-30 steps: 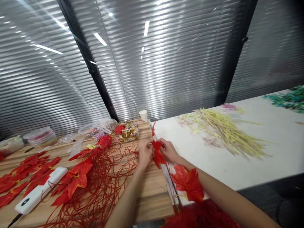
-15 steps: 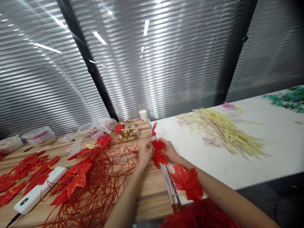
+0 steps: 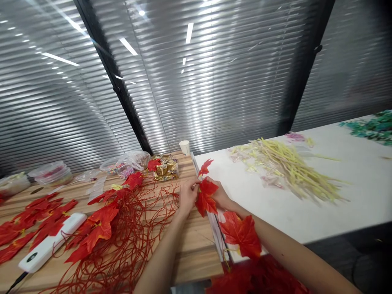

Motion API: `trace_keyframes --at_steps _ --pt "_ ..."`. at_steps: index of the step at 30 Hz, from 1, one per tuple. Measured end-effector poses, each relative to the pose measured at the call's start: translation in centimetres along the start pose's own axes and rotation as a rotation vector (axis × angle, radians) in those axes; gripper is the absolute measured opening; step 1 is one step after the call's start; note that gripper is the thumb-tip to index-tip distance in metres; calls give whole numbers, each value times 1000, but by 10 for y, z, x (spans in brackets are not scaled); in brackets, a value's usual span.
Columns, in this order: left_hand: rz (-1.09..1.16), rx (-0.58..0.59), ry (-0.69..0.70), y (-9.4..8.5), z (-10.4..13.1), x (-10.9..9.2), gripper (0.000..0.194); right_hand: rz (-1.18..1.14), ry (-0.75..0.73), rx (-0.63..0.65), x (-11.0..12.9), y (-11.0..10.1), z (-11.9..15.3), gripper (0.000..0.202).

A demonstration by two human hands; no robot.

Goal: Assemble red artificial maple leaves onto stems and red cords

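Over the seam between the two tables, my left hand (image 3: 188, 195) is closed, thumb and finger pinched at the stem side of a red artificial maple leaf (image 3: 206, 197). My right hand (image 3: 221, 196) grips the same leaf from the right, its fingertips partly hidden behind it. A smaller red leaf (image 3: 205, 167) sticks up above my fingers. Below, a larger maple leaf (image 3: 241, 234) hangs by my right forearm, over a red heap of leaves (image 3: 260, 277) at the bottom edge. Tangled red cord (image 3: 131, 228) lies left of my left forearm.
On the wooden table are more red leaves (image 3: 39, 220), a white power strip (image 3: 53, 243), plastic tubs (image 3: 50, 173), a gold packet (image 3: 165, 167) and a paper cup (image 3: 184, 148). Yellow stems (image 3: 290, 171) and green foliage (image 3: 373, 126) lie on the white table (image 3: 232, 192).
The small upper leaf has tipped to the right and spread into fuller view. The leaf between my hands has turned slightly; both hands stay nearly in place.
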State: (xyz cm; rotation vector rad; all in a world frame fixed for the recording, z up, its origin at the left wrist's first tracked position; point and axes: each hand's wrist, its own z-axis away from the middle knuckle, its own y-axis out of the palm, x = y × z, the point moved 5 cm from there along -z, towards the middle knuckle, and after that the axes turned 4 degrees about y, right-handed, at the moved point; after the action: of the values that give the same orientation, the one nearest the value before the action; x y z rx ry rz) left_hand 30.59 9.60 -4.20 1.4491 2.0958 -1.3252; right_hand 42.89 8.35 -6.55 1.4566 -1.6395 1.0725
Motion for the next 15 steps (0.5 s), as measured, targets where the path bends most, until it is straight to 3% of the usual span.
trace_keyframes --at_steps 15 --pt "-56 18 -18 3 0 6 28 123 -77 39 12 0 2 9"
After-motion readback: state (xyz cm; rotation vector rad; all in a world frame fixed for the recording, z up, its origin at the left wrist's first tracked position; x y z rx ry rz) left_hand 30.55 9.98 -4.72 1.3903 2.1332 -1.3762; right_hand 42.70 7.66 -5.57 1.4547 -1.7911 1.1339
